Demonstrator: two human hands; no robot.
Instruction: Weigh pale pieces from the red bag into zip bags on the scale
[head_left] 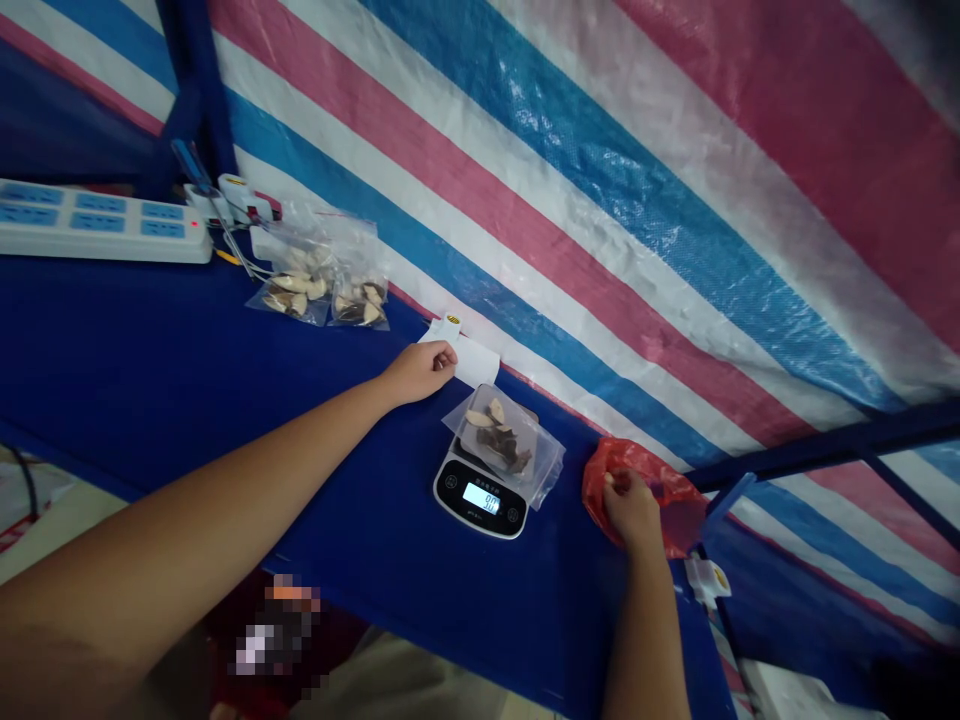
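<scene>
A small kitchen scale [480, 500] stands on the blue table, its lit display seeming to show 9.0, the last part unclear. On it lies a clear plastic bag [546, 462] with several dried mushroom slices [496, 436], pale and dark brown. My left hand [421, 371] rests left of the scale beside white paper [474, 360], fingers curled, nothing visible in them. To the right, my right hand [634, 508] is at the mouth of a red plastic bag [667, 478]. Its thumb and fingers are pinched together; what they hold is too small to make out.
Filled clear bags of mushroom slices [360, 295] lie at the back left, near a screwdriver [196, 165] and a white power strip [97, 225]. A striped tarpaulin [480, 190] rises behind the table [225, 370]. A white clip [707, 580] sits at the right edge.
</scene>
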